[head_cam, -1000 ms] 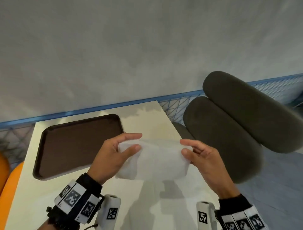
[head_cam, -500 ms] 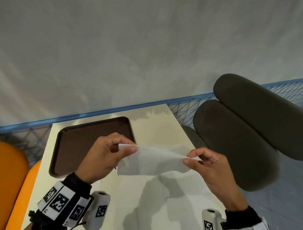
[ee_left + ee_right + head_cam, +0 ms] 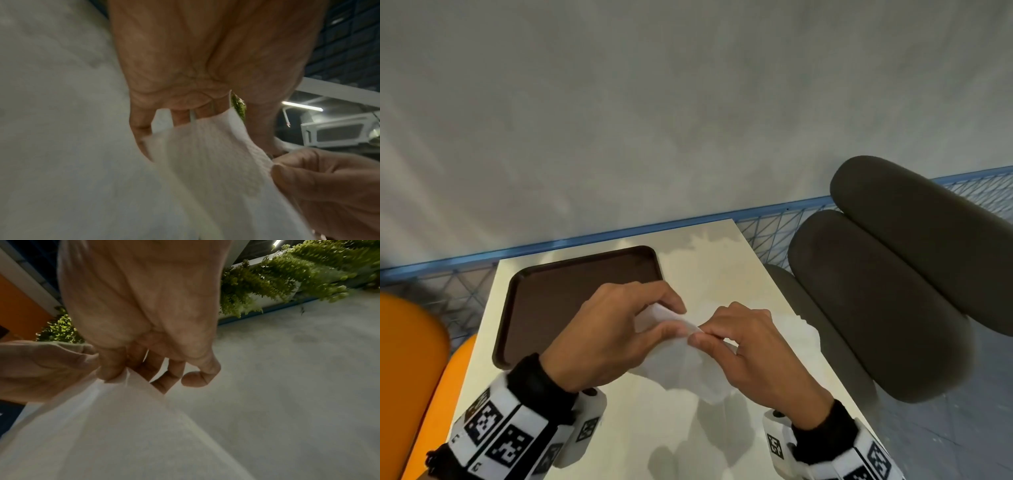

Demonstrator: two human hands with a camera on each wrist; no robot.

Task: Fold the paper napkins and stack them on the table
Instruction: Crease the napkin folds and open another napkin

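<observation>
The left hand [image 3: 606, 337] and the right hand [image 3: 751, 349] are brought together above the counter [image 3: 688, 428], each pinching the same white paper napkin [image 3: 685, 370] between thumb and forefinger. The two grip points meet at the napkin's upper edge, thumb tips almost touching; the rest of the sheet hangs loosely below the hands, clear of the counter surface as far as the head view shows. The left wrist view shows the textured sheet draped from the left fingers [image 3: 180, 116], with the right thumb pressing its edge from the side. The right wrist view shows the right thumb and forefinger clamped on a corner, with the remaining fingers [image 3: 193, 378] curled and free of the paper. A dark brown tray [image 3: 571, 294] lies on the counter beyond the left hand; no napkin is visible on it, and no finished stack is visible on the counter. Step in hand, by judgement: a fold is being closed in the air by bringing two corners or edges together. The next move calls for aligning the paired edges squarely, transferring both layers to a single grip, then lowering the napkin to the counter and pressing along the fold line to set the crease. Thin paper slips and skews easily, so the edges should be checked before pressing.
</observation>
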